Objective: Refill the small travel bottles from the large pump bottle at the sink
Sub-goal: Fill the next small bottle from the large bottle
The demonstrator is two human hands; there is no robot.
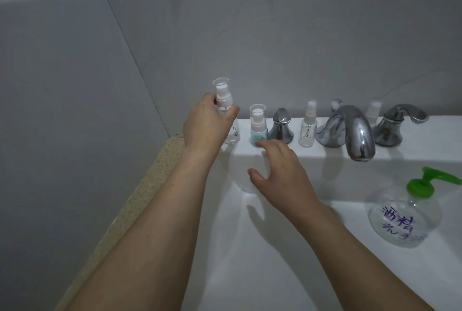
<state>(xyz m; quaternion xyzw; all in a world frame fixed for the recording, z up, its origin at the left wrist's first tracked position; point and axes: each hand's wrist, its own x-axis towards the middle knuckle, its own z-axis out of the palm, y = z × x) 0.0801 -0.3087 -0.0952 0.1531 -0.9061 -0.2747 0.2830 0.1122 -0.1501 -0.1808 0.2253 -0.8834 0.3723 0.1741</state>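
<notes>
Now | left hand [203, 123] fingers clamp clear bottle [231, 125] | right hand [280, 173] fingers apart near blue bottle [258, 127], tap handle [281, 125] beside

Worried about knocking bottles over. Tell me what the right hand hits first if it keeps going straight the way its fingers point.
Most likely the small blue-tinted bottle on the sink ledge: the right hand has its fingers at the bottle's base, though depth is unclear.

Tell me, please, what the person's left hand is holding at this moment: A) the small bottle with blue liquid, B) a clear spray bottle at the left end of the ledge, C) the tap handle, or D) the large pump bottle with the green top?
B: the left hand grips the clear spray bottle at the left end of the row, while the right hand hangs open in front of the blue-liquid bottle.
</notes>
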